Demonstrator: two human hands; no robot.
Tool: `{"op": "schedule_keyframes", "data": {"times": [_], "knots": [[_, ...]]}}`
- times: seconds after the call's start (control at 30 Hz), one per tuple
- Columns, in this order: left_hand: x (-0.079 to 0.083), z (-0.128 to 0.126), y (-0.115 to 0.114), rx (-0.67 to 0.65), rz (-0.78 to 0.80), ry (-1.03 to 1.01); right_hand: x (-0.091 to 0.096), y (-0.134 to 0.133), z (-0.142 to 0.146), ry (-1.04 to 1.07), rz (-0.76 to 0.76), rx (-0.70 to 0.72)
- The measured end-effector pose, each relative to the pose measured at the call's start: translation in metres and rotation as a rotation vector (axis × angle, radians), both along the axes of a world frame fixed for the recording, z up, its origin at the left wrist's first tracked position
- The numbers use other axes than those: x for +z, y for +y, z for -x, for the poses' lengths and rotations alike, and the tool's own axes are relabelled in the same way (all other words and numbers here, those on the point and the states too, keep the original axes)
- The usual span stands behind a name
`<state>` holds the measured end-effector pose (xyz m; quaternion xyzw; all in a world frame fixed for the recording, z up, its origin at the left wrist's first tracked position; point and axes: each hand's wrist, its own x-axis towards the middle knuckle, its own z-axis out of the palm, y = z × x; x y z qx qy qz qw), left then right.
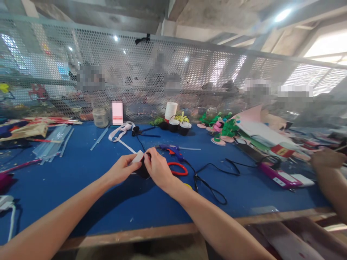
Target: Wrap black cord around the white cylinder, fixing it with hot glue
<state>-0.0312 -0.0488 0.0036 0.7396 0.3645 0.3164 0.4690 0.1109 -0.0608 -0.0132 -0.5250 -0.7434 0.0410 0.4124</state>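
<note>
A small black cup (142,173) with a white band at its top is held between both hands above the blue table. My left hand (123,168) is closed on its left side, thumb against the white part. My right hand (159,167) pinches the cup's right edge, its fingertips partly hiding the rim. A white ribbon (125,145) runs from the cup back to a loose loop. Just beyond my right hand lies a blue glue gun (175,151) with a clear stick in it. Red-handled scissors (179,169) sit beside my right wrist, partly covered.
Two black-and-white little buckets (185,127) stand near a stack of white cups (171,111) at the back. Black cable (211,189) trails right towards a purple power strip (279,176). Glue sticks (54,142) lie left. Another person's hand (328,159) is at far right.
</note>
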Motion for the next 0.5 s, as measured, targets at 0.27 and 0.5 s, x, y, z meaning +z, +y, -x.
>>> {"op": "schedule_keyframes", "data": {"times": [0.27,0.5], "knots": [[0.002,0.008,0.010,0.246,-0.242,0.116,0.018,-0.004,-0.014,-0.162,-0.106,-0.133],[0.006,0.015,0.017,0.543,-0.371,0.061,0.014,0.000,-0.024,-0.231,0.397,-0.002]]}}
